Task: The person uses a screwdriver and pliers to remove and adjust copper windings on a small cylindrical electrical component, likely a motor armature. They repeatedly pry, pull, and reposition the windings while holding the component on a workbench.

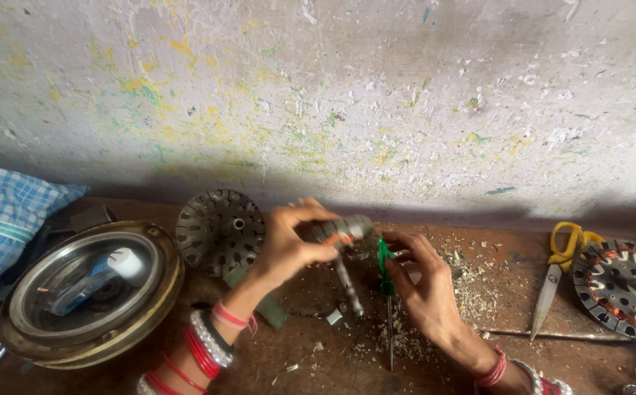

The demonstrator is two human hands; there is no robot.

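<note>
My left hand [289, 245] grips a small grey metal part with a shaft [345, 252], held tilted above the brown floor. The shaft points down and to the right. My right hand [422, 289] sits just right of it and holds a screwdriver with a green handle [386, 267]; its thin blade runs down toward me. Both wrists carry red and white bangles. The two hands almost touch at the metal part.
A round metal fan housing [88, 296] with a small white piece in it lies at left. A perforated dark disc [219, 230] leans behind my left hand. Yellow-handled scissors [561, 274] and a wound stator [625, 289] lie at right. Blue checked cloth [0, 216] is far left. A paint-flecked wall rises behind.
</note>
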